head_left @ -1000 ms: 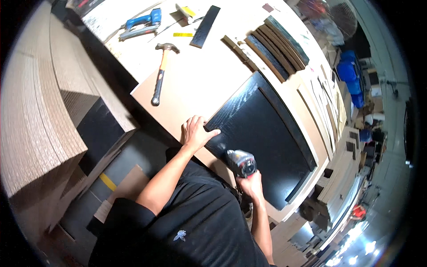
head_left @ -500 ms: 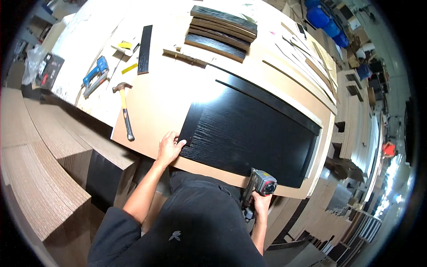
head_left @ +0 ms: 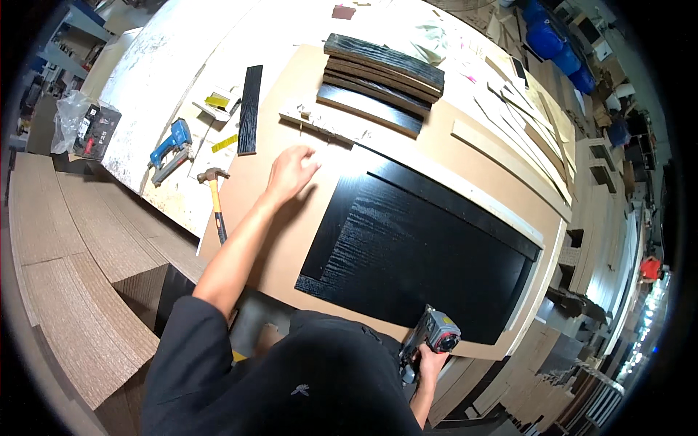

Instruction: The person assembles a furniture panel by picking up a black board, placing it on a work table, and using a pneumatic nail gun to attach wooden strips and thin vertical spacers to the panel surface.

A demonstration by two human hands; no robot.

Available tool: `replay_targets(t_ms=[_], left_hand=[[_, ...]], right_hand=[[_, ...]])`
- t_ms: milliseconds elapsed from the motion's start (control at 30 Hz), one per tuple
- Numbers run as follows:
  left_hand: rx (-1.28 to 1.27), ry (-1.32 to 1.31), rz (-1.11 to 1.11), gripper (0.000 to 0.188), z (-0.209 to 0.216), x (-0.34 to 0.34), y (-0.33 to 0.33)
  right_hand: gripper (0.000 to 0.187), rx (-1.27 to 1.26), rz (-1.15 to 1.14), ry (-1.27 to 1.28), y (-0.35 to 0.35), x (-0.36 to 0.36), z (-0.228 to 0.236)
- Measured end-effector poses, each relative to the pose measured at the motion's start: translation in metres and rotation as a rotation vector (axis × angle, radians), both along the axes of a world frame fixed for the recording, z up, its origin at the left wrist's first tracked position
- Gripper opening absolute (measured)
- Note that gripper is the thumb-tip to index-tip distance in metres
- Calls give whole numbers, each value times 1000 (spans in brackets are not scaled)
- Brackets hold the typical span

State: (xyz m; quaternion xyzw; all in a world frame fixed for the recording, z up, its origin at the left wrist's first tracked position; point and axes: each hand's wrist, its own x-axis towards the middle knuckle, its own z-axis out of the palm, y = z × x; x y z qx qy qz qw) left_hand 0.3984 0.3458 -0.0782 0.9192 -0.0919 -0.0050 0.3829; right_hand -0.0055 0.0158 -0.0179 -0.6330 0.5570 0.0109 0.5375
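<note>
My left hand (head_left: 292,174) is raised over the brown board (head_left: 273,240), beyond the left end of a black wood-grain panel (head_left: 429,251). It holds nothing, and its fingers look loosely bent and apart. A black strip (head_left: 331,232) lies along the panel's left end, and a longer strip (head_left: 458,207) runs along its far side. My right hand (head_left: 430,365) grips a grey-and-black nail gun (head_left: 438,333) by the handle at the panel's near right edge. Past my left hand lies a pale wooden batten (head_left: 316,129).
A hammer (head_left: 217,200), a blue staple gun (head_left: 172,151) and a loose black strip (head_left: 249,109) lie at the left. Stacked black-faced boards (head_left: 382,80) stand at the far side. Thin offcuts (head_left: 534,138) are at the far right; large brown panels (head_left: 87,291) fill the near left.
My left hand has let go of the left strip's near end and moved away over the brown board. My right hand still holds the nail gun; the view has shifted.
</note>
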Motion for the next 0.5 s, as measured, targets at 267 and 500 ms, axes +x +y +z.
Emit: replay_targets(t_ms=[267, 500], left_hand=[[272, -119, 210, 57, -18, 156, -38], [374, -338, 27, 58, -34, 184, -54]], right_hand=[[33, -187, 35, 125, 1, 3, -9], [46, -278, 11, 81, -1, -4, -17]])
